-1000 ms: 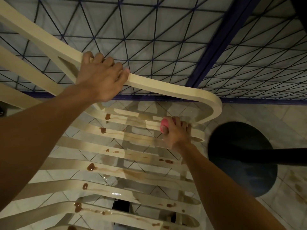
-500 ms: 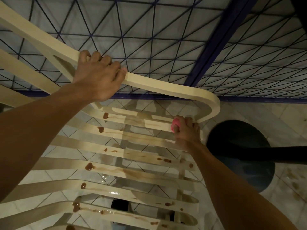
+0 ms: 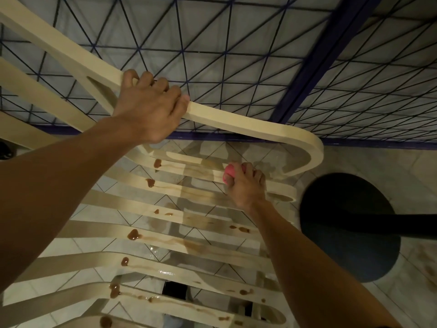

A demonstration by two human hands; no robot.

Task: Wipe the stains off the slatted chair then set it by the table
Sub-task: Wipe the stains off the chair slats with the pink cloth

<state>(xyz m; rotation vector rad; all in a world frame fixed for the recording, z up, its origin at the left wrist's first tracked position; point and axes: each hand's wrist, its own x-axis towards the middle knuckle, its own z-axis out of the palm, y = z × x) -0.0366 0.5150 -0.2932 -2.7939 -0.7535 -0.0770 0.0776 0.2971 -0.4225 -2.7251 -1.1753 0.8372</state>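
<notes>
Two of my hands are on the cream slatted chair [image 3: 165, 209], which fills most of the view below me, its slats running across and streaked with brown stains [image 3: 133, 234] in blobs and smears, over a pale tiled floor [image 3: 378, 162]. Beyond the chair stands a blue metal grille [image 3: 236, 55] with a thick blue post, and off to my right lies a dark round base [image 3: 350, 228] with a dark bar crossing it. My left arm reaches forward and up, and my left hand [image 3: 147, 110] is wrapped over the chair's curved top rail, knuckles up, fingers curled shut around the far edge, thumb hidden beneath. My right arm stretches out lower, toward the near corner where the rail bends round. My right hand [image 3: 246, 185] presses down on one of the upper slats, fingers bunched tightly around a small pink cloth [image 3: 229, 174], which pokes out at the thumb side and touches the slat. Most of the brown blobs sit to the left of that hand and on the slats nearer me.
</notes>
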